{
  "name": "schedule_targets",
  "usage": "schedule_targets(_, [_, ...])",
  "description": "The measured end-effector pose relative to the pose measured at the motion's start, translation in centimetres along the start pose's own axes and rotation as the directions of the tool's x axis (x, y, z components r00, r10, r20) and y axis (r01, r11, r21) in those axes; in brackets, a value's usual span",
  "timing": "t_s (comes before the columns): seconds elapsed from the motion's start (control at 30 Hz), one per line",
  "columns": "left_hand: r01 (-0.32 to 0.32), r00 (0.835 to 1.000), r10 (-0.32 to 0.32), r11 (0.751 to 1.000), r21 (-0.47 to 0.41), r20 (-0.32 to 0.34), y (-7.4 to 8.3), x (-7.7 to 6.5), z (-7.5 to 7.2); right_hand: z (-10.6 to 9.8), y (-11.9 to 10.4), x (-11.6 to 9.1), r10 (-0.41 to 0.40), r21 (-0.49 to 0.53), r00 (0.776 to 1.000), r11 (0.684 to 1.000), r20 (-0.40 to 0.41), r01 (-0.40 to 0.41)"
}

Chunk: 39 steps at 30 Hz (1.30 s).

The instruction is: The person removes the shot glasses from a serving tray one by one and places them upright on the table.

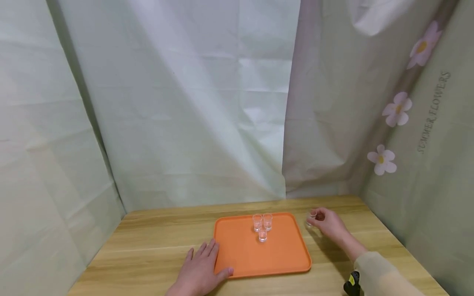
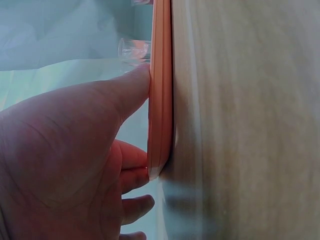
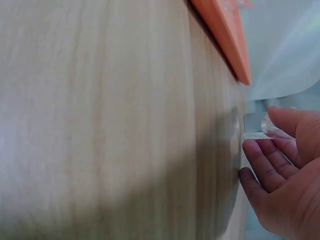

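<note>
The right hand (image 1: pixel 327 224) pinches a small clear glass (image 3: pixel 254 125) between thumb and fingers just right of the orange tray (image 1: pixel 240 257), though whether its base touches the wooden table (image 1: pixel 148 255) I cannot tell. The left hand (image 1: pixel 200 267), fingers straight and slightly apart, rests against the tray's near left corner; three similar glasses (image 1: pixel 262 236) stand upright in a cluster on the tray. On the right-hand curtain (image 1: pixel 437 197), grey capitals read "SUMMER FLOWERS" beside pink printed flowers (image 1: pixel 398 109).
</note>
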State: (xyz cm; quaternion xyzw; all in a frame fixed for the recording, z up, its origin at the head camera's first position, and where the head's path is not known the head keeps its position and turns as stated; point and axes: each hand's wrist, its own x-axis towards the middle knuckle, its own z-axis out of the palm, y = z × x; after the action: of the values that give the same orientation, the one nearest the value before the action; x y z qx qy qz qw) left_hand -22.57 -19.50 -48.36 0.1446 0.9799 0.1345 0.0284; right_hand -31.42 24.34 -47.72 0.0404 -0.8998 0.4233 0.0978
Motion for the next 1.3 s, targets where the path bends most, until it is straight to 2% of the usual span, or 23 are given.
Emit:
schedule_targets(0.27, [-0.008,1.000,0.008,1.000,0.003,-0.017,-0.4,-0.3,-0.1,0.2,0.6,0.0,0.004,-0.017,1.000,1.000,-0.017,-0.004])
schedule_targets(0.63, [-0.014,1.000,0.013,1.000,-0.003,-0.023,0.0,0.4,-0.4,-0.7,0.6,0.3,-0.034,-0.065,0.999,0.997,-0.019,0.033])
schedule_targets(0.73, [-0.012,1.000,0.012,1.000,-0.003,-0.016,0.1,0.3,-0.5,-1.1,-0.2,-0.1,-0.042,-0.074,0.999,0.996,-0.019,0.040])
schedule_targets(0.9, [-0.014,1.000,0.014,1.000,0.003,-0.026,0.2,0.2,-0.6,-1.2,-2.5,-0.8,-0.128,-0.099,0.990,0.988,-0.056,0.122])
schedule_targets(1.03, [-0.017,0.999,0.017,1.000,0.003,-0.028,0.2,0.1,-0.7,-0.4,-4.0,-1.0,-0.191,-0.105,0.979,0.977,-0.069,0.184])
schedule_targets(1.17, [-0.015,1.000,0.015,1.000,0.002,-0.027,0.3,-0.1,-0.5,0.8,-5.0,-1.2,-0.221,-0.090,0.974,0.972,-0.040,0.217])
schedule_targets(1.3, [-0.010,1.000,0.010,1.000,-0.006,-0.014,0.1,-0.3,-0.4,2.5,-5.7,-1.3,-0.220,-0.038,0.975,0.974,0.023,0.221])
